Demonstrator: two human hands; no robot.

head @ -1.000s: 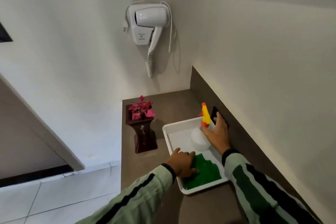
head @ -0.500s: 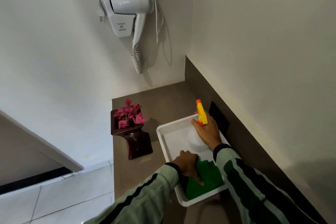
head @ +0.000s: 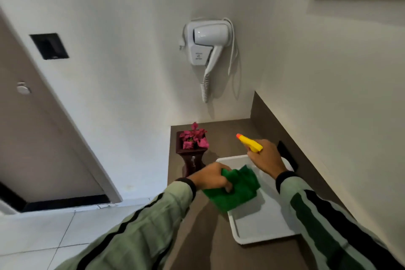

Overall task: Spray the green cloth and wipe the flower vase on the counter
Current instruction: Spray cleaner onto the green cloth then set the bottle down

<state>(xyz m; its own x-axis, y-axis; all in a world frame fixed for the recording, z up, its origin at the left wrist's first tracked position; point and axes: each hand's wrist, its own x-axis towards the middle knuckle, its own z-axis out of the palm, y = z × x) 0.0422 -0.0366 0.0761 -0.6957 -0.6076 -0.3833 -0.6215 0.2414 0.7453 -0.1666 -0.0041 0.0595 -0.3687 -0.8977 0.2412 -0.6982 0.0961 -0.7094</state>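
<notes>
My left hand (head: 211, 177) grips the folded green cloth (head: 238, 188) and holds it up over the left edge of the white tray (head: 263, 223). My right hand (head: 266, 159) is closed around a spray bottle; only its yellow head with an orange nozzle (head: 249, 142) shows, pointing left and up. The bottle's body is hidden behind my hand. The dark brown flower vase (head: 192, 158) with pink flowers (head: 194, 137) stands upright on the brown counter (head: 219, 131), just beyond my left hand.
A white hair dryer (head: 208, 44) with a coiled cord hangs on the wall above the counter's back corner. A dark backsplash (head: 269, 120) runs along the right wall. Left of the counter lie a door (head: 32, 138) and tiled floor (head: 43, 230).
Both hands rose from the tray: the left lifted the green cloth out, the right lifted the spray bottle. The tray is now bare and the camera tilted up and left.
</notes>
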